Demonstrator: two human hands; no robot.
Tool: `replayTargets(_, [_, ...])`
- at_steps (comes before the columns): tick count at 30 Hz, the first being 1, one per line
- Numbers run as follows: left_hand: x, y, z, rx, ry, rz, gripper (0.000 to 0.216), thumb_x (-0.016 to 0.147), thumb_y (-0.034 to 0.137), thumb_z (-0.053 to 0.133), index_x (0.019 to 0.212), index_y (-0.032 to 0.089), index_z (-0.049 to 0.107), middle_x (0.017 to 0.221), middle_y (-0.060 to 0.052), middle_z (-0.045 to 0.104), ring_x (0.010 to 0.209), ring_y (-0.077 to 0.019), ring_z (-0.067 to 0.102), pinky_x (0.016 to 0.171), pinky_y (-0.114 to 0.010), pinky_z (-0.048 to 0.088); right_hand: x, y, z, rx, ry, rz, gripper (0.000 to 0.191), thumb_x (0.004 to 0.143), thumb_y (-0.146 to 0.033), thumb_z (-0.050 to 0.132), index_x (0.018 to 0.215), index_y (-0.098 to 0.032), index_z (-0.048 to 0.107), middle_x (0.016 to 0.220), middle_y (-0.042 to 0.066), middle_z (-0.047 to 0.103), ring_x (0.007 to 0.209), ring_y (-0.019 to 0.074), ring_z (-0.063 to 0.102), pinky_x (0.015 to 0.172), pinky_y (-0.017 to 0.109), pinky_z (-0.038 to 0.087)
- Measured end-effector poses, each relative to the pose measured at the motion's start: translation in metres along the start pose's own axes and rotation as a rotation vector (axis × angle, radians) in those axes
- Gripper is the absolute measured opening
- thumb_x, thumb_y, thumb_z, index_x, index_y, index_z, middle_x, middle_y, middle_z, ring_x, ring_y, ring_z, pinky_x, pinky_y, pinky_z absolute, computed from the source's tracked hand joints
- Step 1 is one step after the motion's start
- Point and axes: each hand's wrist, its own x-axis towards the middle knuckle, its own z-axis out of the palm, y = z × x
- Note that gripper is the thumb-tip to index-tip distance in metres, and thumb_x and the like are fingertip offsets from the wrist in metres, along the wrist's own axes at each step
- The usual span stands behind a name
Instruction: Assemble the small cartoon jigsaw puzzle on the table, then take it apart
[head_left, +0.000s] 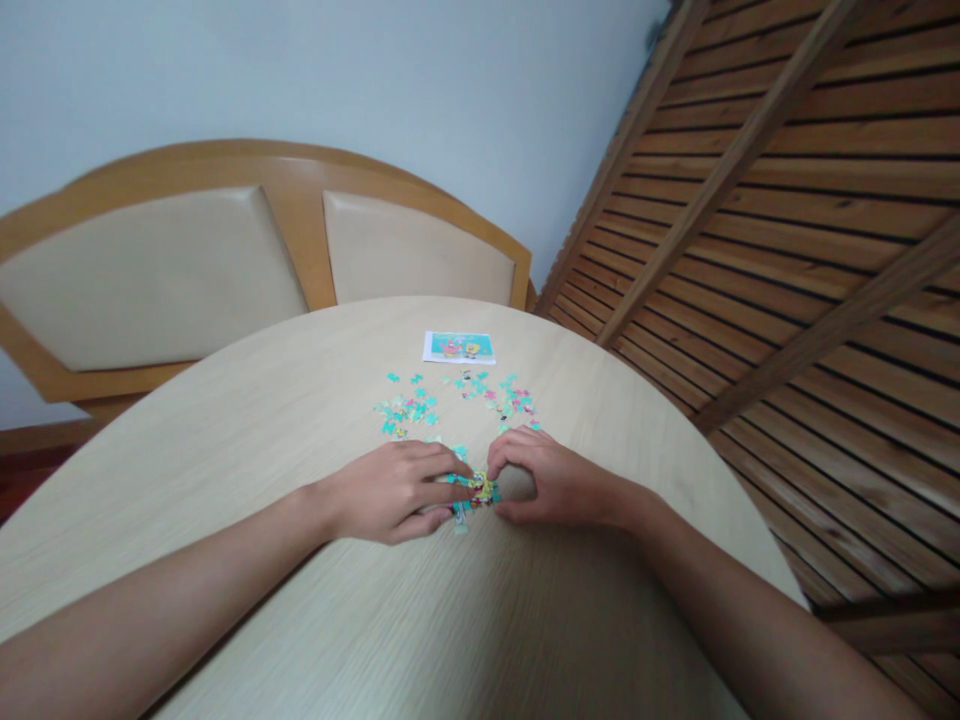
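Note:
A partly joined jigsaw puzzle (480, 488), with a yellow cartoon figure on teal, lies flat on the table between my hands. My left hand (397, 490) rests on its left side, fingers stretched out over the pieces and thumb at the lower edge. On the right side, my right hand (551, 478) curves its thumb and fingers around a small teal edge piece (495, 492), their tips above and below it. Part of the joined puzzle is hidden under the left fingers.
Loose puzzle pieces lie beyond my hands in a left pile (409, 408) and a right pile (514, 398). A picture card (459, 347) lies behind them on the round wooden table (315, 360). A padded bench (420, 245) and slatted wooden panel (750, 200) stand around it.

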Motion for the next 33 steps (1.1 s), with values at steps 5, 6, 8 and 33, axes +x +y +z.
replayTargets(5, [-0.0001,-0.0001,-0.0001,0.006,-0.002,0.0,0.039,0.101,0.025,0.046,0.139,0.024,0.053,0.131,-0.009,0.064,0.116,-0.0264,0.061,0.098,-0.043,0.052,0.0014,-0.0013,-0.0016,0.007,-0.01,-0.002,0.027,0.077,-0.028,0.079,0.098,-0.021,0.063,0.106,0.005,0.067,0.103,0.0239,0.059,0.093,0.039,0.043])
replayTargets(6, [-0.0001,0.0,-0.0002,0.007,-0.001,0.0,0.039,0.101,0.025,0.046,0.139,0.024,0.053,0.131,-0.009,0.064,0.116,-0.0264,0.061,0.098,-0.043,0.052,0.0018,-0.0016,-0.0018,0.009,-0.007,-0.007,0.026,0.078,-0.028,0.079,0.098,-0.021,0.063,0.106,0.005,0.067,0.102,0.0236,0.059,0.093,0.039,0.043])
replayTargets(8, [0.0002,0.0002,-0.0005,0.009,0.001,0.002,0.039,0.1,0.025,0.046,0.139,0.024,0.053,0.13,-0.01,0.064,0.115,-0.0264,0.061,0.098,-0.043,0.052,0.0024,-0.002,-0.002,0.011,-0.007,-0.017,0.024,0.079,-0.027,0.078,0.097,-0.021,0.063,0.105,0.005,0.067,0.102,0.0232,0.059,0.093,0.039,0.043])
replayTargets(33, [0.0006,0.0009,-0.0005,0.013,0.02,0.002,0.03,0.1,0.024,0.047,0.128,0.019,0.058,0.127,-0.011,0.066,0.115,-0.0261,0.063,0.098,-0.041,0.053,0.0032,-0.0006,-0.0019,-0.016,0.014,-0.124,0.008,0.082,-0.024,0.076,0.087,-0.021,0.071,0.097,0.005,0.069,0.094,0.0206,0.064,0.088,0.036,0.049])
